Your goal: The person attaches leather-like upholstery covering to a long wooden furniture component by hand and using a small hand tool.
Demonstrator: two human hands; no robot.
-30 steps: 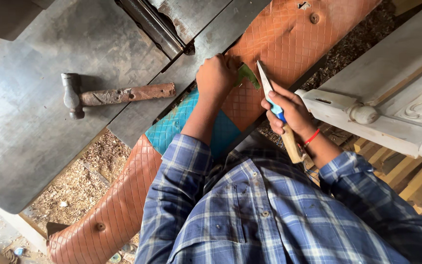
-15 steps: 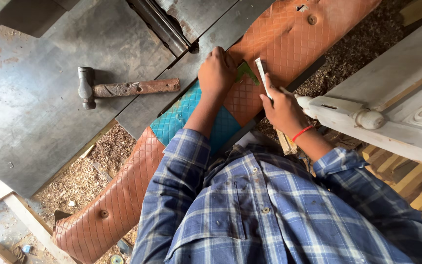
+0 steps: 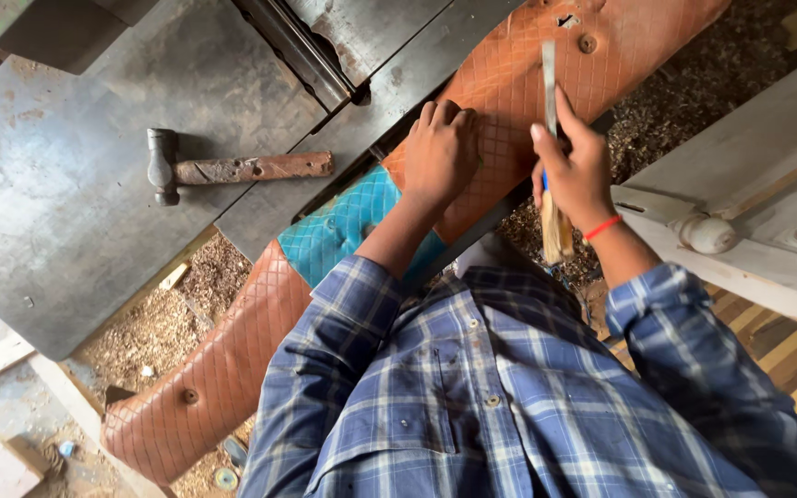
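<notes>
A long orange-brown quilted padded panel (image 3: 232, 360) lies diagonally across the metal machine table (image 3: 66, 184), with a teal patch (image 3: 348, 226) in its middle. My left hand (image 3: 440, 152) presses flat on the panel just right of the teal patch. My right hand (image 3: 574, 171) grips a chisel (image 3: 550, 83) with a wooden handle; its metal blade points away from me over the panel's upper part. A red band circles my right wrist.
A hammer (image 3: 232, 169) with a worn wooden handle rests on the metal table to the left. A slot (image 3: 302, 55) runs across the table. White carved furniture (image 3: 749, 212) stands at right. Sawdust (image 3: 140, 323) and wood scraps cover the floor.
My right hand has turned the chisel so its blade now points straight away over the panel. My left hand stays pressed on the panel. The view has shifted slightly.
</notes>
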